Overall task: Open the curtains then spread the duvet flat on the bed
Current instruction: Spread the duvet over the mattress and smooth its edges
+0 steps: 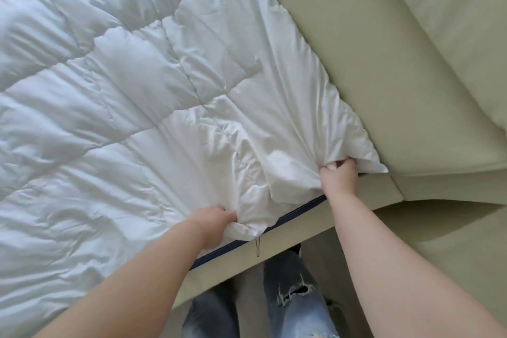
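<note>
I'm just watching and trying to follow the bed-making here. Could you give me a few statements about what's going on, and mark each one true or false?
1. Both hands grip the duvet. True: the left hand bunches its near edge and the right hand holds it by the corner.
2. The duvet is dark blue. False: it is white and quilted; only a thin strip along the mattress edge is dark blue.
3. The duvet lies perfectly smooth. False: it is wrinkled and bunched between the hands.
4. The bed frame is pale greenish beige. True.
5. The person wears ripped jeans. True.
</note>
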{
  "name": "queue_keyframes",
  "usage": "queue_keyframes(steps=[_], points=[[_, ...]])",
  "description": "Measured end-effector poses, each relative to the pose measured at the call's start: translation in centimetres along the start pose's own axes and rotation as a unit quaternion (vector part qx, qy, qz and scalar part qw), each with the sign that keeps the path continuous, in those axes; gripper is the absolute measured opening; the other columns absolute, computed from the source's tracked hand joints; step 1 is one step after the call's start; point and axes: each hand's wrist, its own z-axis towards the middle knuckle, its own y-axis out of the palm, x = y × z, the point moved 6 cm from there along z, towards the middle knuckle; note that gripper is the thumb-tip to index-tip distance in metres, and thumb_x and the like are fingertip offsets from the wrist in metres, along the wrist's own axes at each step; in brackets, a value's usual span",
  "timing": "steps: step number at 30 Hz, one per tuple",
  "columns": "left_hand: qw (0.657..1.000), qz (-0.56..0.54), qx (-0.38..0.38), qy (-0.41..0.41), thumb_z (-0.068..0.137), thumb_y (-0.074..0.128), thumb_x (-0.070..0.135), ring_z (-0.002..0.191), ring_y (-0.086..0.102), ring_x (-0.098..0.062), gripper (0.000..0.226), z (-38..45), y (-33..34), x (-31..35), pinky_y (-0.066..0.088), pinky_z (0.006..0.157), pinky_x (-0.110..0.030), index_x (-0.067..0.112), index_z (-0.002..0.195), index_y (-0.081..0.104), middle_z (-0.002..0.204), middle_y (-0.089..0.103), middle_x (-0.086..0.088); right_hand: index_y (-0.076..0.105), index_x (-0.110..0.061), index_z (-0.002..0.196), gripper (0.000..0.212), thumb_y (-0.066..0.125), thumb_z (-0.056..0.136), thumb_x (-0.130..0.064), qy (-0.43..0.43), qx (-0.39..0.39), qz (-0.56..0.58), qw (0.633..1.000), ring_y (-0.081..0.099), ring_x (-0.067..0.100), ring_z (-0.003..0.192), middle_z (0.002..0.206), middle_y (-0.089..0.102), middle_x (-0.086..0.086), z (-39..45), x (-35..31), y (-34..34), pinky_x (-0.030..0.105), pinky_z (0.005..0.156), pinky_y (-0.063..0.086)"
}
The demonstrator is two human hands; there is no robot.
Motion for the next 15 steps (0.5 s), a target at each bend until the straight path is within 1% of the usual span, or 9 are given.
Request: queue_keyframes(steps=[1, 4, 5, 6, 8, 10, 12, 13, 15], points=[[1.0, -0.013, -0.005, 0.002, 0.079, 0.051, 0.016, 0.106, 0.056, -0.025, 0.051, -0.3, -0.1, -0.1, 0.043, 0.087, -0.032, 0.039, 0.124, 0.048, 0.118, 0.048, 0.002, 0.048, -0.015, 0.108, 0.025, 0.06, 0.087, -0.014, -0.005, 0.025, -0.043, 0.999, 0.063, 0.034, 0.097, 0.095, 0.057, -0.003, -0.3, 0.0, -0.4, 0.04, 0.077, 0.049], [0.998, -0.056, 0.024, 0.001, 0.078, 0.052, 0.045, 0.104, 0.055, -0.017, 0.045, -1.3, -1.4, 0.2, 0.045, 0.089, -0.032, 0.043, 0.123, 0.051, 0.117, 0.051, 0.009, 0.05, -0.015, 0.102, 0.019, 0.061, 0.088, -0.016, -0.054, 0.15, -0.108, 0.981, 0.061, 0.03, 0.085, 0.112, 0.056, 0.008, -1.4, -1.9, -2.2, 0.043, 0.072, 0.055], [0.996, -0.052, 0.069, 0.004, 0.079, 0.048, 0.055, 0.1, 0.055, -0.014, 0.042, -1.5, -1.8, 0.2, 0.046, 0.084, -0.029, 0.043, 0.119, 0.053, 0.112, 0.053, 0.013, 0.049, -0.016, 0.098, 0.017, 0.062, 0.087, -0.014, -0.095, 0.178, -0.111, 0.973, 0.06, 0.028, 0.081, 0.11, 0.055, 0.007, -2.2, -2.6, -2.4, 0.041, 0.067, 0.054], [0.987, -0.045, 0.154, 0.008, 0.082, 0.045, 0.06, 0.097, 0.056, -0.013, 0.04, -1.6, -3.8, 0.0, 0.045, 0.079, -0.027, 0.041, 0.115, 0.055, 0.106, 0.052, 0.015, 0.047, -0.018, 0.095, 0.018, 0.062, 0.085, -0.011, -0.161, 0.189, -0.106, 0.963, 0.058, 0.026, 0.078, 0.105, 0.053, 0.005, -2.6, -4.8, -1.9, 0.038, 0.063, 0.051], [0.953, -0.03, 0.301, -0.001, 0.086, 0.047, 0.06, 0.104, 0.053, -0.013, 0.038, -1.9, -7.4, -0.4, 0.043, 0.078, -0.026, 0.038, 0.117, 0.054, 0.11, 0.05, 0.013, 0.049, -0.018, 0.094, 0.019, 0.06, 0.082, -0.007, -0.278, 0.145, -0.119, 0.942, 0.052, 0.022, 0.078, 0.1, 0.048, 0.002, -3.5, -8.5, 0.0, 0.033, 0.064, 0.043], [0.922, -0.049, 0.38, -0.063, 0.085, 0.054, 0.056, 0.124, 0.043, -0.02, 0.051, -1.9, -10.9, -2.1, 0.043, 0.093, -0.029, 0.036, 0.131, 0.046, 0.135, 0.041, 0.002, 0.056, -0.016, 0.108, 0.026, 0.06, 0.082, -0.01, -0.36, 0.075, -0.186, 0.911, 0.05, 0.022, 0.092, 0.109, 0.049, 0.004, -3.8, -12.2, 3.2, 0.032, 0.076, 0.044], [0.92, -0.101, 0.346, -0.153, 0.082, 0.058, 0.055, 0.144, 0.02, -0.028, 0.076, -1.4, -13.4, -4.5, 0.033, 0.111, -0.035, 0.037, 0.148, 0.026, 0.159, 0.013, -0.009, 0.052, -0.018, 0.13, 0.046, 0.058, 0.084, -0.017, -0.392, 0.009, -0.277, 0.877, 0.045, 0.028, 0.115, 0.13, 0.045, 0.009, -3.6, -15.6, 6.4, 0.036, 0.095, 0.041], [0.923, -0.127, 0.311, -0.19, 0.081, 0.059, 0.056, 0.147, 0.013, -0.03, 0.084, -1.0, -14.5, -5.8, 0.03, 0.114, -0.038, 0.036, 0.152, 0.018, 0.163, 0.0, -0.01, 0.045, -0.023, 0.139, 0.056, 0.056, 0.085, -0.02, -0.394, -0.017, -0.321, 0.861, 0.038, 0.031, 0.126, 0.143, 0.037, 0.011, -3.2, -17.5, 8.0, 0.038, 0.103, 0.037], [0.931, -0.168, 0.239, -0.219, 0.079, 0.061, 0.055, 0.148, 0.015, -0.034, 0.089, -0.3, -16.0, -7.5, 0.034, 0.113, -0.043, 0.033, 0.153, 0.017, 0.164, -0.01, -0.01, 0.026, -0.034, 0.151, 0.068, 0.052, 0.088, -0.024, -0.363, -0.061, -0.393, 0.842, 0.02, 0.036, 0.142, 0.162, 0.009, 0.011, -2.0, -20.6, 10.3, 0.044, 0.111, 0.032]])
